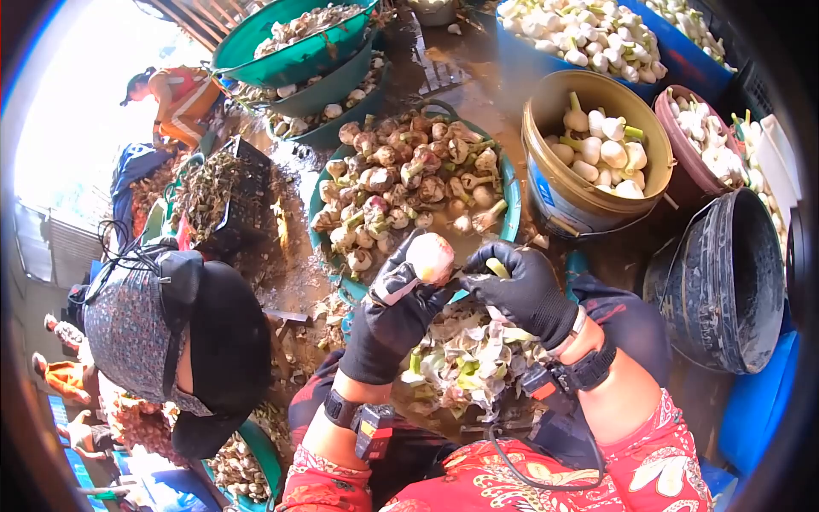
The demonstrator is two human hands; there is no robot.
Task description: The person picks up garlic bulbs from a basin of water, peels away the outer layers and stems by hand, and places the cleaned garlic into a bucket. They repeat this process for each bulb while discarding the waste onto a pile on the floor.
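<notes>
Bulb [431, 258]: round, off-white with a pink flush, smooth on the exposed side. Position: gripped by the fingers of the left hand [399, 297], just beside the fingertips of the right hand [522, 288]. Piece [497, 268]: pale green, projecting at a slant from the right hand's grasp; remainder hidden.

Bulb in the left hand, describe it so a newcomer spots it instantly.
Find the green basin of brownish bulbs at centre. At its near edge, the gloved left hand holds the bulb. It's smooth, pale and pinkish, unlike the rougher, mostly browner ones behind.
</notes>
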